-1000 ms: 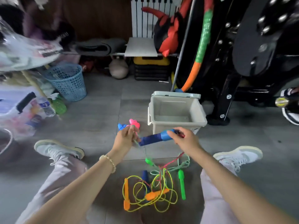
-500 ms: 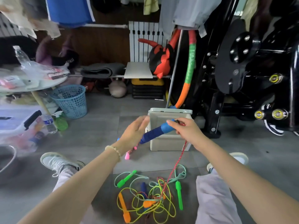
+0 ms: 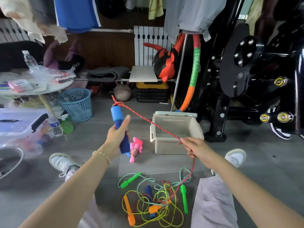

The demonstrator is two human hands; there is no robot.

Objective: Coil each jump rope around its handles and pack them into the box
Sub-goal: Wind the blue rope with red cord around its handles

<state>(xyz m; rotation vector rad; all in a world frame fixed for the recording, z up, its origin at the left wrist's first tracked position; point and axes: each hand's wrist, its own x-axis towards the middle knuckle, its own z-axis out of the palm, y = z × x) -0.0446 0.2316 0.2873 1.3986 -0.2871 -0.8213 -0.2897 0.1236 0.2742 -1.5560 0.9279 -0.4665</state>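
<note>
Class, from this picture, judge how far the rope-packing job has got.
Done: the pink rope lies coiled on the floor beside the box, which looks empty. In hand: the blue handle is held, its red cord pinched taut, unwound. Left: the other blue handle, the green rope and the orange-handled rope lie tangled.

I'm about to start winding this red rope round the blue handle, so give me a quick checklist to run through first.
1. Left hand grips the blue handle: ok.
2. Right hand pinches the red rope: ok.
3. Rope taut between the handle and the right hand: ok.
4. Trailing rope free of the pile of ropes: not ok, it runs down into the tangle.
5. Second blue handle in reach of the hands: not ok, it lies in the pile.
6. Box open: ok.
</note>
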